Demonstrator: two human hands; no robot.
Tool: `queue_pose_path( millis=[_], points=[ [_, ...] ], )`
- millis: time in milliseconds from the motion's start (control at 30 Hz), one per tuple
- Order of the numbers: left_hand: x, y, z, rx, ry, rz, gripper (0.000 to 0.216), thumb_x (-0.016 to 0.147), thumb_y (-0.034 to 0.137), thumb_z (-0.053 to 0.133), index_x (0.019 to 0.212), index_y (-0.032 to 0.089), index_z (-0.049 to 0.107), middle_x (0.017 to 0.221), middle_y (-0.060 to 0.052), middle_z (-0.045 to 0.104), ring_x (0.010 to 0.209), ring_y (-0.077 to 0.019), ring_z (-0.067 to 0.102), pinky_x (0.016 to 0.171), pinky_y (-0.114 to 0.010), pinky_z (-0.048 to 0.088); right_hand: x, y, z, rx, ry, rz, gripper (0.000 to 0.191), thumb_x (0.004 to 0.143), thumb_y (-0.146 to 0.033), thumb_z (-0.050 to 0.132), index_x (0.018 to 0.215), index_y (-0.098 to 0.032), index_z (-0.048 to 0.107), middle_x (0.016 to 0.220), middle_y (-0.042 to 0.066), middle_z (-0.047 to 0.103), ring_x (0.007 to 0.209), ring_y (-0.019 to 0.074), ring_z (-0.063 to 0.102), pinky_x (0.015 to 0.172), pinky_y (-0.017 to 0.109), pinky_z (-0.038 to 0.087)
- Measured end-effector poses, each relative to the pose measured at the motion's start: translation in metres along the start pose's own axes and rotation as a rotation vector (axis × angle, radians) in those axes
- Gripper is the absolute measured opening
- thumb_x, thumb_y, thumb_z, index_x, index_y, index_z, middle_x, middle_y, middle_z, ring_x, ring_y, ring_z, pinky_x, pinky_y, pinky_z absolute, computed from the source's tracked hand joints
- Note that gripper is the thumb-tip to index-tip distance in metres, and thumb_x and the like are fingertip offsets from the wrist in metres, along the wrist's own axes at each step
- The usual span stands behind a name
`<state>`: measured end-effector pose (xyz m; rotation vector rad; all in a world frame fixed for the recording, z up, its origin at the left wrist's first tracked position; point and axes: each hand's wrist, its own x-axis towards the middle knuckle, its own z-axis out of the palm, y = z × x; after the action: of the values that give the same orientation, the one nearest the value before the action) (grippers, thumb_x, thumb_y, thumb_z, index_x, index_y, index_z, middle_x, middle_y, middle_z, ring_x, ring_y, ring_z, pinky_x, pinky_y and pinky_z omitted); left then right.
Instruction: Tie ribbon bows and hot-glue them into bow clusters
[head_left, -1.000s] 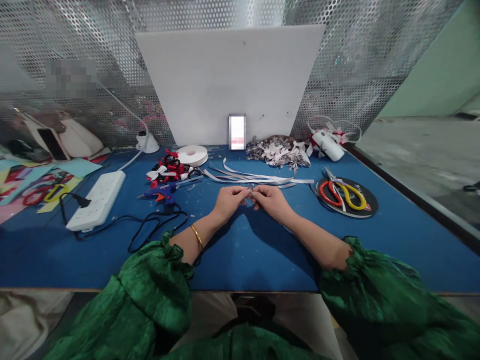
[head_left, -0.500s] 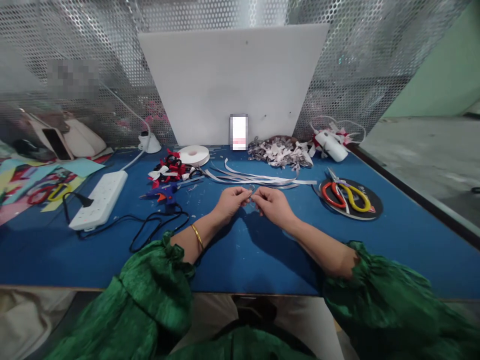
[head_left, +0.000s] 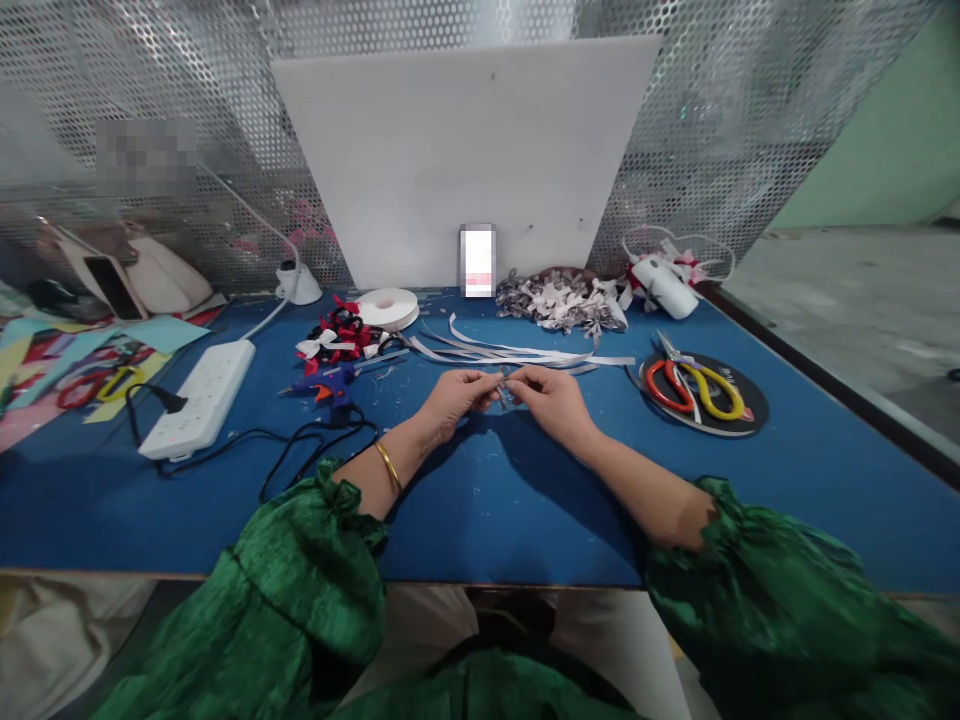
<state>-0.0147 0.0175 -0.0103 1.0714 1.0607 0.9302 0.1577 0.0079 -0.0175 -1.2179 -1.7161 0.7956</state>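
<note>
Both hands meet over the middle of the blue table, fingertips pinched close together. My left hand (head_left: 459,398) and my right hand (head_left: 551,398) hold a small grey ribbon piece (head_left: 504,388) between them; its exact shape is partly hidden by the fingers. Just beyond the hands lie long white and grey ribbon strips (head_left: 510,355). A heap of small grey and white ribbon bows (head_left: 566,302) sits behind these strips. Off to the right, scissors (head_left: 694,385) with red and yellow handles rest on a dark round spool (head_left: 739,400).
On the left are a blue glue gun (head_left: 326,383), a white power strip (head_left: 199,400) with a cord, red and black bows (head_left: 341,338) and a white ribbon roll (head_left: 386,308). A lit phone (head_left: 478,262) leans against a white board (head_left: 465,150). A white device (head_left: 664,288) stands back right.
My fingers have shifted slightly around the ribbon piece, and more of it shows between the fingertips. The hands stay in nearly the same place.
</note>
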Motion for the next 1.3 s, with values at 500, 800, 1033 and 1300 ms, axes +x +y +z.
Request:
queue_pose_path(
  millis=[500, 800, 1033, 1300],
  points=[
    [-0.0062, 0.0027, 0.0061, 0.131, -0.006, 0.088, 0.028, 0.062, 0.038, 0.076, 0.067, 0.013, 0.067, 0.060, -0.001, 0.059, 0.055, -0.0081, 0.049, 0.056, -0.022, 0.038, -0.0012, -0.0075, -0.0039, -0.314, 0.020, -0.116, 0.016, 0.083, -0.021, 0.056, 0.068, -0.019, 0.060, 0.062, 0.000, 0.057, 0.060, 0.0138, 0.048, 0.058, 0.026, 0.030],
    [-0.0083, 0.0053, 0.0060, 0.162, -0.023, 0.090, 0.020, 0.063, 0.032, 0.074, 0.065, 0.013, 0.069, 0.058, -0.002, 0.060, 0.054, -0.0088, 0.049, 0.055, -0.023, 0.037, -0.0003, -0.0042, -0.0052, -0.411, 0.025, -0.176, 0.015, 0.083, -0.016, 0.055, 0.068, -0.020, 0.056, 0.068, 0.002, 0.060, 0.068, 0.0167, 0.051, 0.063, 0.026, 0.031],
    [-0.0096, 0.0065, 0.0061, 0.167, -0.013, 0.089, 0.015, 0.064, 0.029, 0.072, 0.063, 0.014, 0.070, 0.057, -0.003, 0.059, 0.054, -0.0091, 0.049, 0.055, -0.024, 0.038, 0.0002, -0.0010, -0.0053, -0.425, 0.015, -0.181, 0.014, 0.084, -0.017, 0.053, 0.070, -0.021, 0.055, 0.073, 0.004, 0.062, 0.072, 0.0185, 0.053, 0.066, 0.028, 0.033],
    [-0.0084, 0.0072, 0.0033, 0.083, 0.012, 0.014, 0.022, 0.061, 0.033, 0.077, 0.068, 0.013, 0.072, 0.059, -0.002, 0.059, 0.052, -0.0077, 0.049, 0.054, -0.023, 0.038, 0.0038, -0.0018, -0.0075, -0.243, -0.007, -0.127, 0.020, 0.087, -0.026, 0.052, 0.068, -0.021, 0.056, 0.069, 0.002, 0.063, 0.067, 0.0160, 0.054, 0.064, 0.027, 0.036]
  ],
)
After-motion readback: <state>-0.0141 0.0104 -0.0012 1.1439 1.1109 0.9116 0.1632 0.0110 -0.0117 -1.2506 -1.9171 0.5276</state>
